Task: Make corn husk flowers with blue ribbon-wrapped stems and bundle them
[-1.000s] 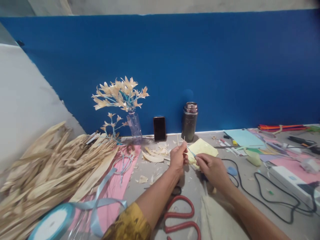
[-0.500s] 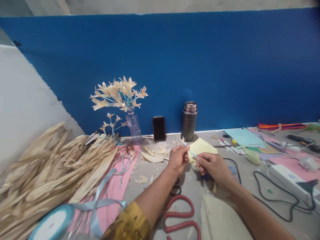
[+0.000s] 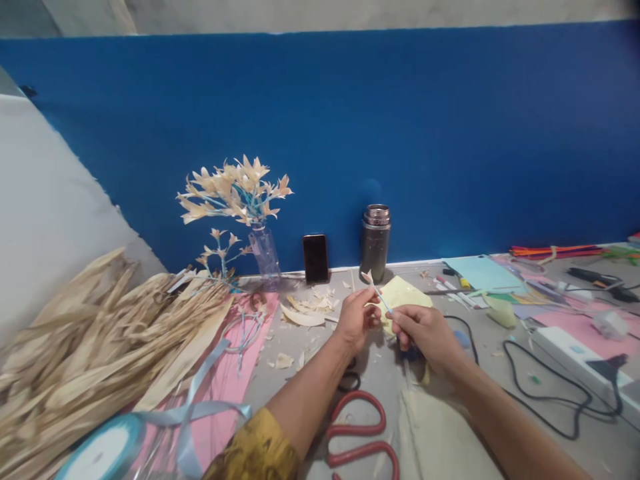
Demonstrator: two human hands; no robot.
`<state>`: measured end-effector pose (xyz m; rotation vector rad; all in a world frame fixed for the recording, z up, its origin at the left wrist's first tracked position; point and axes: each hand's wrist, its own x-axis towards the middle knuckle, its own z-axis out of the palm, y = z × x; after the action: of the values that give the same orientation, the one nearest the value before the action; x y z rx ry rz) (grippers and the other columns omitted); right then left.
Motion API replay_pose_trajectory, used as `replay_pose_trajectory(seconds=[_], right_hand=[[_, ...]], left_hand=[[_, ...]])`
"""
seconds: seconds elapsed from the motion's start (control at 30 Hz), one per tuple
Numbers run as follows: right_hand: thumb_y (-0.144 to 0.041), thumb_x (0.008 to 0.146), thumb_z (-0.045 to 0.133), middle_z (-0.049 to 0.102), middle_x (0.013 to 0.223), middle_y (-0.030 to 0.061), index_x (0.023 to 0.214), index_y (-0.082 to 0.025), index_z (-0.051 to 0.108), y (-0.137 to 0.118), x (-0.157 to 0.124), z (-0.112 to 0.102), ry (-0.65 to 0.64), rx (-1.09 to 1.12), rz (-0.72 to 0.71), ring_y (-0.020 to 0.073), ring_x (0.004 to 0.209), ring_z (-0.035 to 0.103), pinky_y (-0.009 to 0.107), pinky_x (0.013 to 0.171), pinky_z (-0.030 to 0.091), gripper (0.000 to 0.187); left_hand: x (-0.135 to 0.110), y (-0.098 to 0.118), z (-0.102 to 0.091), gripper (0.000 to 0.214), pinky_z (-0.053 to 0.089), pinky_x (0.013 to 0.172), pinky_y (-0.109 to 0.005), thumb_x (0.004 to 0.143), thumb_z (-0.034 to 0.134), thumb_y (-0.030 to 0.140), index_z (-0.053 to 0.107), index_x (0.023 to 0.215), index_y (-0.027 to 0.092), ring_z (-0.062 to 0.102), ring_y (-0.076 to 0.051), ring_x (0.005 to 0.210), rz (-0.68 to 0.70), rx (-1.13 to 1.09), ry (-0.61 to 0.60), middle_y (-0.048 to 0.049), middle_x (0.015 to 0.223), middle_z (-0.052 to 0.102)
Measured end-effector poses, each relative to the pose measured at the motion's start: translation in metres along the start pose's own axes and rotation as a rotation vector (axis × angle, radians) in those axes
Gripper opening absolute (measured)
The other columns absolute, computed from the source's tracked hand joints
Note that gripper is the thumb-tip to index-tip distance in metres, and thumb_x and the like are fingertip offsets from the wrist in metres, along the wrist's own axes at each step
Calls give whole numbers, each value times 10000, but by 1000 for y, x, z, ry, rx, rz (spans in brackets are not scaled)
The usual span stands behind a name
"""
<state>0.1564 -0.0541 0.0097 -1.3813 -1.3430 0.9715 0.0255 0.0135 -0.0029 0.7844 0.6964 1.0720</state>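
blue stem (image 3: 382, 300) slants between both hands over the counter (image 3: 300, 383), a small flower (image 3: 367, 277) at its top. the right hand (image 3: 423, 333)'s fingers pinch the lower end; the left hand (image 3: 356, 320)'s fingers curl just under the flower, whether gripping is unclear. best to keep the stem straight, pinch lightly and press well clear of the petals, which likely bend easily.

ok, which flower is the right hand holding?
The single flower on a blue stem, pinched in the right hand; the bunch stands in the clear bottle, the small sprig beside it.
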Motion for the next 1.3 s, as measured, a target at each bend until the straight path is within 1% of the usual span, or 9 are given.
replay_pose_trajectory(seconds=[0.07,0.2,0.37,0.47,0.57,0.7,0.9,1.13,1.3], right_hand=[[-465,810,583,497,457,-34,612,-193,566,0,1,-2,-31,74,32,117,422,463,238,455,370,336],[-490,778,629,486,448,-43,609,-187,572,1,2,-3,-48,158,55,102,403,444,232,436,370,352],[-456,772,692,573,463,-3,597,-170,637,-1,1,-2,95,139,19,112,443,505,231,474,409,340],[-469,774,693,681,618,39,704,-168,693,2,2,-2,197,155,7,142,539,586,251,536,478,309],[-473,779,686,730,736,74,780,-160,717,6,4,-3,250,163,15,167,618,636,264,569,511,315],[-444,758,705,723,660,59,740,-155,737,4,3,-2,252,111,0,166,573,631,254,536,493,291],[-466,724,710,699,567,47,665,-156,712,-8,-2,2,264,67,-19,168,498,616,256,490,478,315],[-501,709,731,694,560,37,681,-168,680,-8,-4,2,290,64,-40,161,489,620,245,480,481,338],[-498,735,719,699,582,44,691,-172,657,-4,-2,1,231,64,-38,164,502,634,252,499,502,335]], left_hand=[[-2,4,1,387,349,449,-200,621,782,432,682,824,118,507,-74,500,-27,-17,-47,-8,702,575],[0,5,-1,343,331,458,-192,615,753,370,666,838,124,481,-61,496,-25,-29,-46,13,691,541],[0,-4,-5,231,280,448,-196,609,740,295,590,701,145,449,-63,469,-43,27,-13,27,600,513],[-6,-9,0,204,277,447,-206,597,751,251,598,679,145,458,-79,466,-66,97,-16,20,556,520],[-12,-11,8,192,319,477,-204,599,757,241,631,710,149,485,-86,522,-20,140,13,15,591,551],[-15,-10,14,194,332,499,-206,619,760,285,653,712,152,485,-86,560,33,165,53,12,619,562],[-17,-10,14,206,334,513,-211,635,758,309,651,700,146,484,-84,538,20,164,64,7,591,562],[-18,-9,11,270,314,485,-218,622,776,343,646,730,133,520,-104,507,-51,129,-43,-30,593,612],[-18,-7,12,271,309,472,-218,601,789,332,608,668,143,489,-92,471,-60,112,-80,-8,542,573]])
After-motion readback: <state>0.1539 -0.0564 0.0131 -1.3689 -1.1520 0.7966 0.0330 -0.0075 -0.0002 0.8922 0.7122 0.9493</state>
